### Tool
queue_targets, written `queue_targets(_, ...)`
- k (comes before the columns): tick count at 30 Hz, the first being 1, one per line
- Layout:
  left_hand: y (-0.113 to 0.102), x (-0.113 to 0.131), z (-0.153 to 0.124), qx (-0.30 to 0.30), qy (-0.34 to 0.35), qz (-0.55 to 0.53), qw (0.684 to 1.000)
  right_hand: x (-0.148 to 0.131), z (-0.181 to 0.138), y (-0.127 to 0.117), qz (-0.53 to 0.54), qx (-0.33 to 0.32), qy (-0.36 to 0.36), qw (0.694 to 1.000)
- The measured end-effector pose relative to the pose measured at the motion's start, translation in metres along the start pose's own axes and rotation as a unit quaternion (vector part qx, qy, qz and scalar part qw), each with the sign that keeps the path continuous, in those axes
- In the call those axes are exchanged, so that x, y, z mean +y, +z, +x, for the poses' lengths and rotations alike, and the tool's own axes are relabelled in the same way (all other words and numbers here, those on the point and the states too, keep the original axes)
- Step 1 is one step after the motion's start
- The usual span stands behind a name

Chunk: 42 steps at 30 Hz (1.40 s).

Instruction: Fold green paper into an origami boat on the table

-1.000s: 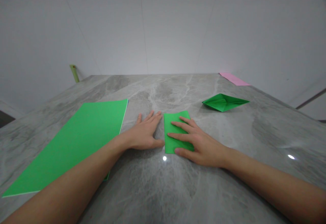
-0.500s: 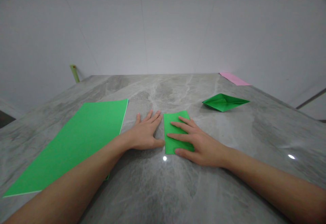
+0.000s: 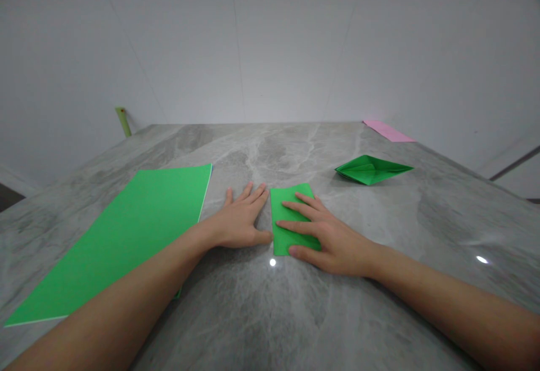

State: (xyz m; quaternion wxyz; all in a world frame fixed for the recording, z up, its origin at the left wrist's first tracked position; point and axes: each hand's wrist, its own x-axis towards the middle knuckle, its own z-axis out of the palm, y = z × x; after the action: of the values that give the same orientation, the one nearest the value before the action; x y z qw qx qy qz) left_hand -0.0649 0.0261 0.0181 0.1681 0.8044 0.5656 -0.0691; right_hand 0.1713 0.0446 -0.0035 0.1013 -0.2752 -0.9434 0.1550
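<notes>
A small green rectangle of paper, seemingly folded, lies flat in front of me. My right hand rests on it, fingers spread, palm over its right side. My left hand lies flat on the table just left of the paper, fingers apart, its thumb tip at the paper's left edge. Beyond my right hand sits a folded green paper boat shape with pointed ends. A large green sheet or stack of paper is on the left, partly hidden under my left forearm.
The grey marbled table runs back to a white panelled wall. A pink paper lies at the far right corner. Past the far left edge stands a light green strip-like object.
</notes>
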Motion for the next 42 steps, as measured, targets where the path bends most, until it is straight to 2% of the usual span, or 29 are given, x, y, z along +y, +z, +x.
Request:
queue_targets(13, 0.0000, -0.0009, -0.0001, -0.002, 0.004, 0.001, 1.000, -0.0029, 0.0015, -0.0028, -0.003, -0.019, 0.016, 1.000)
queue_targets(42, 0.0015, -0.0028, -0.0003, -0.005, 0.014, 0.001, 1.000, -0.0011, 0.0007, 0.0010, -0.006, 0.004, 0.009, 1.000)
